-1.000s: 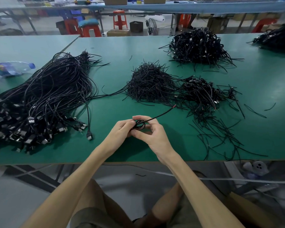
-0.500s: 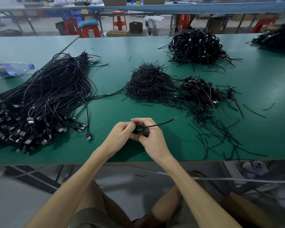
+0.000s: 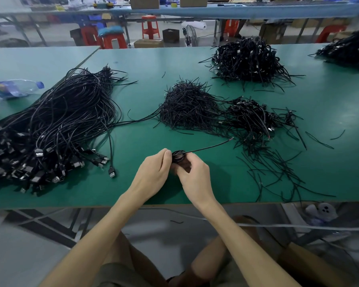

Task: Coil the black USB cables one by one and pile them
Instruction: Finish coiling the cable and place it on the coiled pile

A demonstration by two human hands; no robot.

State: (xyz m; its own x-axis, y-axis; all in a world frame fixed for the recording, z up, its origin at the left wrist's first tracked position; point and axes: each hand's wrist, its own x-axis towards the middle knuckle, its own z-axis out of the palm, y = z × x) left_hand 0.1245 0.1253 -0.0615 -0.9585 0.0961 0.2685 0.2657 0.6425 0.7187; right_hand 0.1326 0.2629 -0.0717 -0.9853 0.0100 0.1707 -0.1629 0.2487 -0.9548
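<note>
A small black coil of USB cable (image 3: 178, 155) sits between my two hands just above the green table's near edge. My left hand (image 3: 153, 174) pinches the coil from the left. My right hand (image 3: 192, 175) grips it from the right and below. The cable's free tail (image 3: 210, 147) sticks out to the right, ending in a bare reddish tip. A big bundle of uncoiled black USB cables (image 3: 50, 129) lies at the left, plugs toward me. A pile of coiled cables (image 3: 249, 119) lies right of centre.
A heap of short black ties (image 3: 187, 106) lies mid-table, with loose ties (image 3: 278, 172) scattered at the right. Two more cable heaps (image 3: 247, 59) (image 3: 348, 50) sit at the back. A plastic bottle (image 3: 15, 89) lies far left. The green table (image 3: 145, 61) ends near my wrists.
The coil has been turned between my fingers; the free tail swung down, then back up to the right. My right hand has shifted lower around the coil.
</note>
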